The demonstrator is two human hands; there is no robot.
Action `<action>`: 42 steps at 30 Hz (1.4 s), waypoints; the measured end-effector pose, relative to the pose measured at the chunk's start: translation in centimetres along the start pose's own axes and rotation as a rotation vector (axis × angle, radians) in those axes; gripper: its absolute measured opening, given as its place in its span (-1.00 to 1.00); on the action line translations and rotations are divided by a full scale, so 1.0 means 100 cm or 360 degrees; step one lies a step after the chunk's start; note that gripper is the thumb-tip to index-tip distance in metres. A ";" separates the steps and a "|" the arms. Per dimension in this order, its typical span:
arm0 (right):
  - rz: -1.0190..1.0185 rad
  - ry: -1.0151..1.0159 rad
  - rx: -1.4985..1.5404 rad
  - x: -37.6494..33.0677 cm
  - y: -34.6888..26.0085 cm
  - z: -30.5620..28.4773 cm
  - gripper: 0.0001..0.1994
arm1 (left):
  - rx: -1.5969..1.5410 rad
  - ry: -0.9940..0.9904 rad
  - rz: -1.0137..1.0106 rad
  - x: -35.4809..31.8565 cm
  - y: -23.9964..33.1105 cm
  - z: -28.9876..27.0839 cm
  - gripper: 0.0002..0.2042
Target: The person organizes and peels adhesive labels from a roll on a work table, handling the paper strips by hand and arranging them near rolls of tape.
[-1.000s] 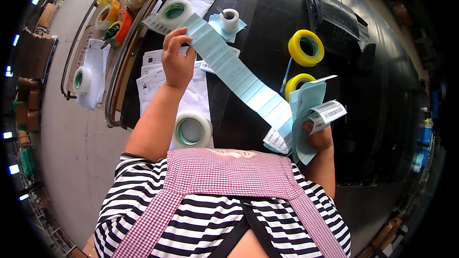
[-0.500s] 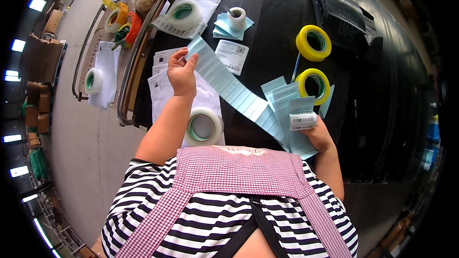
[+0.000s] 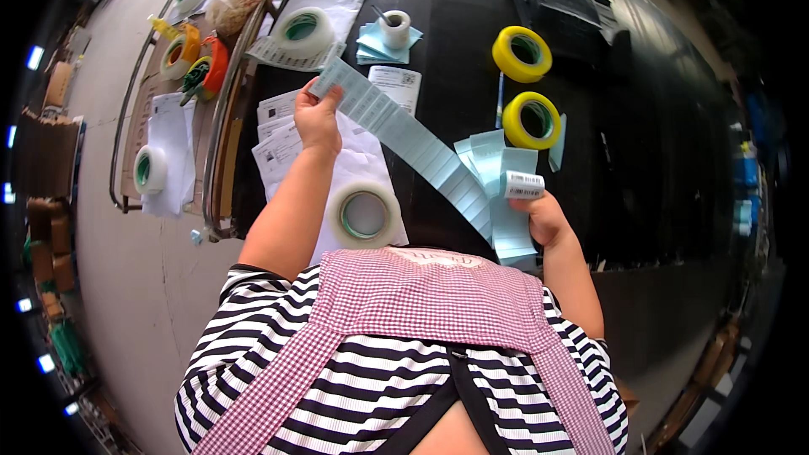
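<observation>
My left hand [image 3: 318, 120] pinches the far end of a long pale blue strip of labels [image 3: 404, 139], stretched out over the black table [image 3: 657, 118]. My right hand [image 3: 546, 217] grips the other end, a folded stack of the same blue backing with a white barcode label [image 3: 524, 184] on top. The strip runs slanted between the two hands. Below the strip lies a clear tape roll [image 3: 364, 213] on white papers [image 3: 358, 168].
Two yellow tape rolls [image 3: 522, 53] [image 3: 532, 120] lie right of the strip. Farther off are a small white roll on blue sheets [image 3: 393, 31], a large clear roll on a mailer bag [image 3: 302, 29], and black bags [image 3: 565, 13]. A cart [image 3: 173, 93] at left carries tapes and papers.
The left hand has drawn the strip's end closer and lower. The right hand has shifted slightly, and the hanging part of the strip is shorter, with more folded at the right hand.
</observation>
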State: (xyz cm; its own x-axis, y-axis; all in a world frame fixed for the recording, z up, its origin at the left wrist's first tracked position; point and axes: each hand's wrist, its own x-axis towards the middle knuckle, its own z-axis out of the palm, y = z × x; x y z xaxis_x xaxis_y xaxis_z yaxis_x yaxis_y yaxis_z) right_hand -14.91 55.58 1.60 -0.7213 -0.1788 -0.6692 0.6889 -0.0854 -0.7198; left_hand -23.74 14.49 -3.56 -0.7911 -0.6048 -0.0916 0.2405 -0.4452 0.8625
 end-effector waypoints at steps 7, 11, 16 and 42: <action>-0.0230 -0.0428 0.0547 -0.011 0.003 -0.024 -0.67 | -0.0014 -0.0169 -0.0048 0.054 -0.010 0.069 -0.74; -0.0370 -0.0567 0.0611 -0.004 0.006 -0.024 -0.69 | 0.0014 -0.0187 0.0061 0.070 0.003 0.119 -0.74; -0.0482 -0.0958 0.0843 -0.014 -0.030 0.027 -0.79 | 0.0263 -0.0350 0.0311 0.050 0.005 0.142 -0.76; -0.0637 -0.0811 0.1248 -0.006 0.047 -0.075 -0.83 | 0.0829 -0.0944 -0.1565 -0.170 -0.034 0.096 -0.72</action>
State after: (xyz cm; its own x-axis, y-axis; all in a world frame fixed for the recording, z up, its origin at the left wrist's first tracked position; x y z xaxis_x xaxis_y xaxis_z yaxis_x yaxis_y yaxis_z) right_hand -11.78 62.66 -2.82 -0.9190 -0.3769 -0.1157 0.3887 -0.8166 -0.4268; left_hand -16.54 32.58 -0.14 -0.6723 0.2827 -0.6841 -0.7349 -0.1436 0.6628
